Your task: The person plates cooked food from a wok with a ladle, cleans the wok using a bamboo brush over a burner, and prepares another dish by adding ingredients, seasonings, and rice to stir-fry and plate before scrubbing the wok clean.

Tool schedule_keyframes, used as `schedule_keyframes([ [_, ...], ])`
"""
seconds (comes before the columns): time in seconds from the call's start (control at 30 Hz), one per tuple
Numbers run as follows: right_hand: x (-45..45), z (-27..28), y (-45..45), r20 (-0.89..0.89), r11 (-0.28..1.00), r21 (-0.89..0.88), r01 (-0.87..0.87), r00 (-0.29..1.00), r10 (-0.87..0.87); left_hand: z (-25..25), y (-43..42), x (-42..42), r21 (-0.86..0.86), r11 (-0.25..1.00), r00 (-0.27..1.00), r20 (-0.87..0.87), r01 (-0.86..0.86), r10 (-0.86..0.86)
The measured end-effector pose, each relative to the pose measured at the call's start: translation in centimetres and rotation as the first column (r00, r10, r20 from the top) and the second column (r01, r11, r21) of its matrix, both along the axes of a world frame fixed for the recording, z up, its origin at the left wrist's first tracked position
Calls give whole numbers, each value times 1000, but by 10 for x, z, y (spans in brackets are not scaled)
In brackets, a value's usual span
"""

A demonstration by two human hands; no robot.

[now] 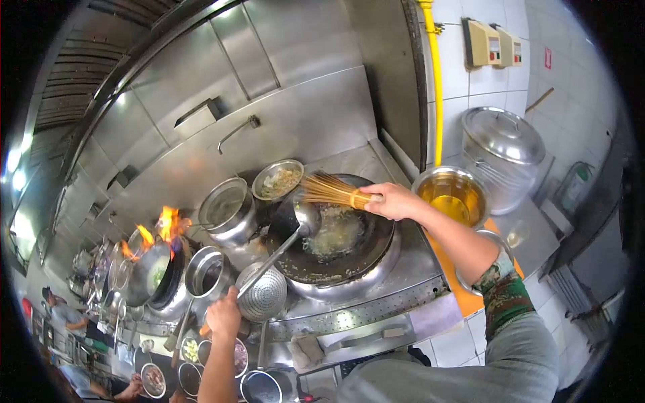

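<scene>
In my right hand (393, 201) is a bamboo wok brush (332, 191), its fingers wrapped round the bound end. The bristles spread over the far side of a large dark wok (289, 252) that holds cloudy water (336, 232) with small bits in it. My left hand (223, 314) is closed round the handle of a metal ladle (308, 218), whose bowl is over the wok's left part. Just right of my left hand lies a round perforated strainer (264, 295). A metal pot with a handle (208, 271) stands beyond that hand.
Flames (168, 225) rise at another wok (151, 275) on the left. Behind my wok are a metal pot (228, 208) and a food bowl (279, 180). To the right stand a bowl of yellow oil (453, 201) and a lidded pot (504, 154). Another person (67, 316) is far left.
</scene>
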State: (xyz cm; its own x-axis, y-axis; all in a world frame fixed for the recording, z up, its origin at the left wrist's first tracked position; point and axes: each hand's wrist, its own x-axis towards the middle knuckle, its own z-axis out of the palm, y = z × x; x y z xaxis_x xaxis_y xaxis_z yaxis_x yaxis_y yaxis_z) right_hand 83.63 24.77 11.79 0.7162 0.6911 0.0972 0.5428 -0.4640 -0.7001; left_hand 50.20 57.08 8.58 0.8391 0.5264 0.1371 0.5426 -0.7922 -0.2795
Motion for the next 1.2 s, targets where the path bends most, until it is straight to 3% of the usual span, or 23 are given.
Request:
schedule_keyframes([
  [0.03,2,-13,8,356,972,193,-134,933,58,3,2,5,67,997,999,34,30,-33],
  [0.1,-9,3,0,255,971,-109,-212,938,233,8,1,17,69,998,998,60,0,-4],
  [0.2,-7,-4,-9,231,832,-507,-224,895,382,11,2,25,85,995,996,76,-50,43],
  [0.27,-1,-5,-17,270,921,-378,-95,940,208,10,-2,22,54,995,993,96,-81,75],
  [0.33,1,-7,-17,281,998,27,-64,958,54,13,-7,27,25,996,991,100,-89,86],
  [0.4,-2,-3,-4,304,972,144,-187,943,136,15,-14,32,-38,994,988,112,-105,109],
  [0.43,-6,-7,-8,289,976,23,-214,936,199,15,-19,34,-36,994,988,111,-105,108],
  [0.5,-12,-10,-21,289,935,-277,-223,908,302,11,-31,36,-193,979,985,142,-65,93],
  [0.6,7,-26,-43,221,959,-256,-120,959,178,4,-36,34,-198,972,983,100,-129,151],
  [0.63,9,-23,-44,185,988,-114,-103,975,123,2,-37,35,-199,971,984,94,-132,153],
  [0.67,11,-17,-35,277,986,96,-133,956,102,1,-38,36,-231,965,980,126,-124,156],
  [0.73,2,-10,-16,249,961,196,-193,958,142,-7,-39,34,-258,959,972,165,-121,167],
  [0.77,6,-16,-17,250,960,198,-198,957,146,-17,-41,31,-337,941,962,245,-36,124],
  [0.8,14,-26,-21,215,976,21,-215,955,205,-23,-44,28,-405,912,941,326,55,88],
  [0.83,17,-30,-26,170,960,-155,-232,951,257,-18,-47,30,-377,926,934,337,18,119],
  [0.87,18,-32,-30,171,959,-154,-237,950,262,-12,-50,34,-375,927,933,337,13,123],
  [0.93,9,-22,-43,132,991,-49,-122,983,127,0,-57,49,-210,968,960,214,-137,182],
  [1.0,-15,-10,-30,165,959,202,-197,972,165,7,-67,61,-161,975,961,207,-150,182],
  [1.07,-33,-11,-20,259,971,-18,-240,937,236,4,-69,66,-143,982,961,230,-122,153],
  [1.13,-21,-12,-33,122,963,-191,-191,969,216,-10,-61,59,-181,977,958,242,-113,156],
  [1.2,12,-46,-51,320,989,-42,-140,936,146,-26,-40,39,-346,936,957,286,67,37],
])
